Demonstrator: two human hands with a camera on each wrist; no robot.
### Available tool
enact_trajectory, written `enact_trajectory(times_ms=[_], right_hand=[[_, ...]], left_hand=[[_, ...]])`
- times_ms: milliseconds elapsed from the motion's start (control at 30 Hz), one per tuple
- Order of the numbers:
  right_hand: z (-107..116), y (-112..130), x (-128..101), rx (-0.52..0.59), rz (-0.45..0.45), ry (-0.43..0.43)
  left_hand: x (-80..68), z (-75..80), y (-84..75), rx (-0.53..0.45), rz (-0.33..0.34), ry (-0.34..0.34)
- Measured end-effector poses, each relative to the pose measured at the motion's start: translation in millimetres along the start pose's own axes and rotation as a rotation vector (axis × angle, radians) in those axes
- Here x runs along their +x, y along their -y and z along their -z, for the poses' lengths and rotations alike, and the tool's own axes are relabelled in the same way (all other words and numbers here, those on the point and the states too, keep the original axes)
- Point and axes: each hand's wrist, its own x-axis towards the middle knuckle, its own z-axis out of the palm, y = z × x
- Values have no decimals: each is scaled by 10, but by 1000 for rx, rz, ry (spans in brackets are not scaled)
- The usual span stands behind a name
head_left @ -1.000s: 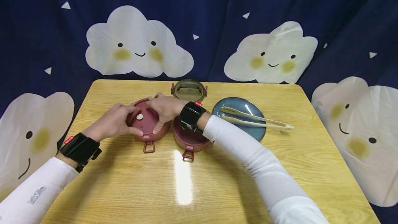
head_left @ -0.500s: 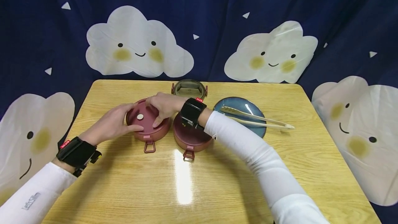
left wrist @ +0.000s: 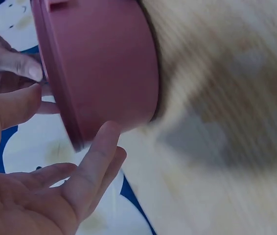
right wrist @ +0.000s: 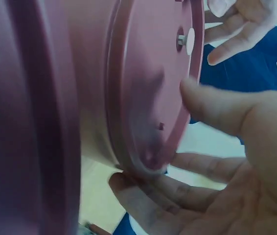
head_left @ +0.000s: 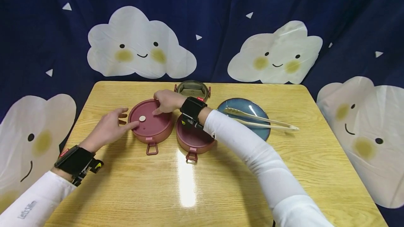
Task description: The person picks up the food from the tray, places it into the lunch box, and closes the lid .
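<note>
In the head view a round dark red lunch-box tier stands left of the table's middle. Its flat lid carries a small white knob, and a latch hangs out at the front. My left hand is at the left side, fingers parted, thumb reaching over the rim. At the far right rim is my right hand, its thumb above the lid and its other fingers past the edge. In the right wrist view, the lid lies between that spread thumb and fingers. Neither hand grips anything.
A second dark red tier stands close on the right, partly beneath my right wrist. Behind it is an oval see-through lid with side latches. Tongs lie across a blue plate, handle end jutting out over the wooden table.
Both hands have come apart over the lid. The left has drawn back leftward, and the right has shifted toward the far right rim. The lidded tier stays in place.
</note>
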Motion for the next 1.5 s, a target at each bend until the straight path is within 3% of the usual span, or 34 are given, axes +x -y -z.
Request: enact_trajectory(times_ms=[367, 533, 1200, 1500], right_hand=[[-18, -89, 140, 16, -134, 47], [-22, -99, 148, 79, -177, 68], [-17, -83, 139, 90, -218, 71], [85, -74, 64, 142, -205, 31]], left_hand=[[-22, -147, 26, -199, 34, 17], [-32, -159, 23, -204, 60, 0], [-4, -224, -48, -288, 164, -80], [14, -125, -116, -327, 165, -83]])
